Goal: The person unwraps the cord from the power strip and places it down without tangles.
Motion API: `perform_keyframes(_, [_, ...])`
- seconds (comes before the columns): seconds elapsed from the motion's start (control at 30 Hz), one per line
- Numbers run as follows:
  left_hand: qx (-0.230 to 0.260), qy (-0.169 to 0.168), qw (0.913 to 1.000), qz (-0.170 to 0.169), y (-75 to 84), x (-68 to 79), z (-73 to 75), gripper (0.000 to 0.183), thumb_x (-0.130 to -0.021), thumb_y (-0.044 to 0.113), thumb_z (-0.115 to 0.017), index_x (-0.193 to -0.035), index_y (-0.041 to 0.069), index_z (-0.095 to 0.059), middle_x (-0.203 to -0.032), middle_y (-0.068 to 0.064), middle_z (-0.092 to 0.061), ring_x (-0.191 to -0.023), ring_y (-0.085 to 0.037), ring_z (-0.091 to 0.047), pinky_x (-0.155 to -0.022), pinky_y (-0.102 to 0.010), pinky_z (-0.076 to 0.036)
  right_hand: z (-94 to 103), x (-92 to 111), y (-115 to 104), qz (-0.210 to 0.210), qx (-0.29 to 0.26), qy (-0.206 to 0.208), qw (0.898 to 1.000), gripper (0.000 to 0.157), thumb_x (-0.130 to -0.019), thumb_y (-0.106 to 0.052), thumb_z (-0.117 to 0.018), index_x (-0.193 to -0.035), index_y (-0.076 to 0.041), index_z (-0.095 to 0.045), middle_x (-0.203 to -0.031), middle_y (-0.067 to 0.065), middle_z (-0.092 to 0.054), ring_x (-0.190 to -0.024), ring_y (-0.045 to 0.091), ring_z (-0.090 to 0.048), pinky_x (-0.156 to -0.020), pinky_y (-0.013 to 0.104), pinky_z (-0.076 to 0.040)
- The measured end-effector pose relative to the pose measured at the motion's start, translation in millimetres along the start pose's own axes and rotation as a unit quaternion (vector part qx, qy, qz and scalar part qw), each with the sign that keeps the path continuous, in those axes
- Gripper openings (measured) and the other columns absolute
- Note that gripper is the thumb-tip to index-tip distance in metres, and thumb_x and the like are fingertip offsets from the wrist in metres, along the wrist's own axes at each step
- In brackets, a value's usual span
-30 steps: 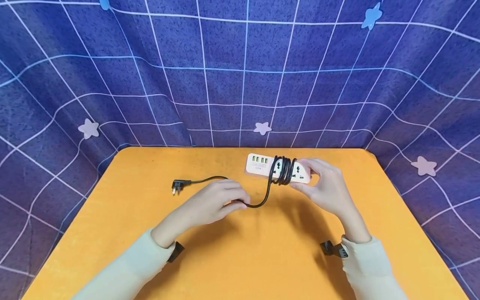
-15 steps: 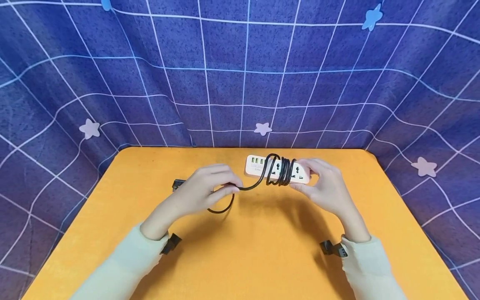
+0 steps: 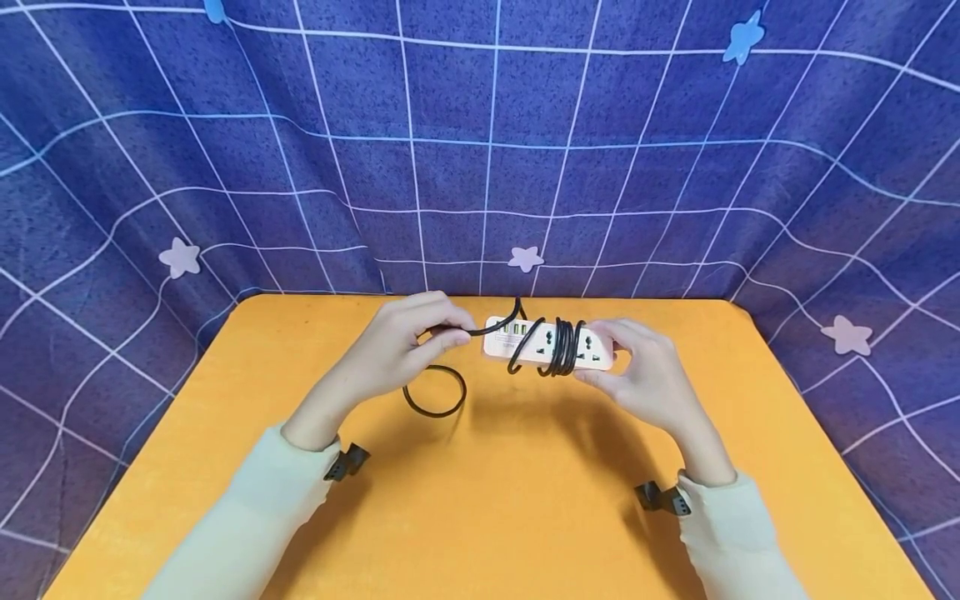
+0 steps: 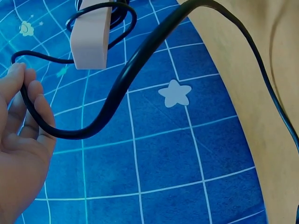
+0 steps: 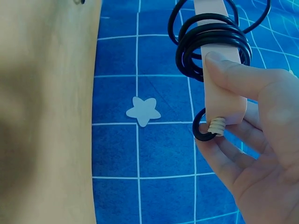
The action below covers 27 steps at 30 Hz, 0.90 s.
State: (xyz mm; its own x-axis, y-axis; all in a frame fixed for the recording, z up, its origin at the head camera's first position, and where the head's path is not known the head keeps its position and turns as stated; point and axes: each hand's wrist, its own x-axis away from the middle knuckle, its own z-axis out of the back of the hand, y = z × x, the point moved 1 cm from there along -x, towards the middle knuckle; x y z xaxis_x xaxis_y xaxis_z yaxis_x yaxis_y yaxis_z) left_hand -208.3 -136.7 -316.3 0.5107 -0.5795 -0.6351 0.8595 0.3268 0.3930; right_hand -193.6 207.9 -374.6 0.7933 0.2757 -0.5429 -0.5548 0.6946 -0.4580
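A white power strip with sockets and USB ports is held above the table by my right hand, which grips its right end between thumb and fingers. Black cable is wound several times around the strip's middle, with a looser turn nearer the USB ports. My left hand pinches the cable between thumb and fingertips, just left of the strip. From that hand a loop of cable hangs down. In the right wrist view, the cable leaves the strip through a ribbed sleeve beside my fingers. The plug is hidden in the head view.
An orange-yellow table lies beneath both hands. Behind it and along both sides hangs a blue curtain with a white grid and star shapes. Dark wrist cameras jut inward from the sleeves.
My left hand has moved up and away from me, carrying the cable over the strip's far side and adding a loose turn near the USB ports. The right hand keeps its grip, shifting slightly left.
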Motion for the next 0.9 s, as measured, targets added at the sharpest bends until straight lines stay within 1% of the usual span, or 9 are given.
perform_keyframes(0.03, [0.001, 0.002, 1.0000, 0.001, -0.3, -1.5, 0.1, 0.014, -0.098, 0.005, -0.075, -0.109, 0.014, -0.077, -0.097, 0.007, -0.069, -0.081, -0.008, -0.056, -0.069, -0.030, -0.048, 0.2, 0, -1, -0.001, 0.000, -0.001, 1.000, 0.059, -0.076, -0.023, -0.099, -0.127, -0.006, -0.074, -0.123, 0.007, -0.075, -0.113, 0.024, -0.070, -0.093, 0.043, -0.055])
perform_keyframes(0.17, [0.007, 0.008, 0.9999, 0.007, -1.9, -6.3, 0.6, 0.013, -0.099, 0.007, -0.075, -0.109, 0.015, -0.077, -0.098, 0.008, -0.070, -0.081, -0.010, -0.056, -0.070, -0.030, -0.047, 0.7, 0, -2, 0.005, -0.006, -0.004, 1.000, 0.057, -0.075, -0.023, -0.099, -0.124, -0.009, -0.075, -0.125, 0.005, -0.075, -0.113, 0.022, -0.070, -0.091, 0.042, -0.057])
perform_keyframes(0.3, [0.012, 0.012, 0.9998, 0.013, -4.9, -10.0, 0.1, 0.012, -0.100, 0.008, -0.075, -0.109, 0.016, -0.077, -0.094, 0.008, -0.067, -0.078, -0.011, -0.053, -0.067, -0.030, -0.045, 1.4, 0, -4, 0.012, -0.011, -0.008, 1.000, 0.056, -0.074, -0.024, -0.100, -0.123, -0.011, -0.076, -0.127, 0.003, -0.075, -0.116, 0.021, -0.069, -0.093, 0.041, -0.057])
perform_keyframes(0.47, [0.008, 0.025, 0.9995, 0.017, -9.0, -14.6, 0.2, 0.010, -0.100, 0.008, -0.074, -0.108, 0.013, -0.078, -0.096, 0.005, -0.071, -0.078, -0.012, -0.054, -0.064, -0.033, -0.045, 2.0, 1, -7, 0.016, -0.015, -0.008, 1.000, 0.057, -0.074, -0.024, -0.100, -0.124, -0.011, -0.076, -0.127, 0.003, -0.075, -0.118, 0.022, -0.069, -0.098, 0.044, -0.055])
perform_keyframes(0.67, [-0.010, 0.039, 0.9981, 0.046, -15.9, -17.9, -0.7, 0.008, -0.103, 0.013, -0.072, -0.108, 0.012, -0.078, -0.099, 0.003, -0.074, -0.080, -0.012, -0.057, -0.066, -0.033, -0.046, 2.0, 1, -8, 0.024, -0.015, -0.004, 1.000, 0.058, -0.074, -0.024, -0.100, -0.125, -0.011, -0.075, -0.127, 0.002, -0.075, -0.119, 0.023, -0.069, -0.101, 0.043, -0.054])
perform_keyframes(0.83, [-0.026, 0.037, 0.9967, 0.068, -19.2, -19.2, -1.5, 0.009, -0.104, 0.015, -0.071, -0.109, 0.014, -0.078, -0.097, 0.005, -0.072, -0.079, -0.013, -0.055, -0.068, -0.036, -0.047, 4.1, 1, -11, 0.028, -0.015, -0.001, 0.999, 0.059, -0.073, -0.025, -0.100, -0.125, -0.011, -0.075, -0.127, 0.001, -0.074, -0.119, 0.021, -0.069, -0.098, 0.041, -0.055])
perform_keyframes(0.9, [-0.030, 0.034, 0.9962, 0.075, -20.3, -20.1, -2.1, 0.010, -0.105, 0.017, -0.070, -0.109, 0.014, -0.078, -0.096, 0.005, -0.070, -0.078, -0.013, -0.054, -0.068, -0.034, -0.046, 5.0, 1, -11, 0.029, -0.015, 0.001, 0.999, 0.059, -0.073, -0.025, -0.101, -0.124, -0.011, -0.075, -0.127, 0.002, -0.074, -0.120, 0.021, -0.069, -0.098, 0.041, -0.055])
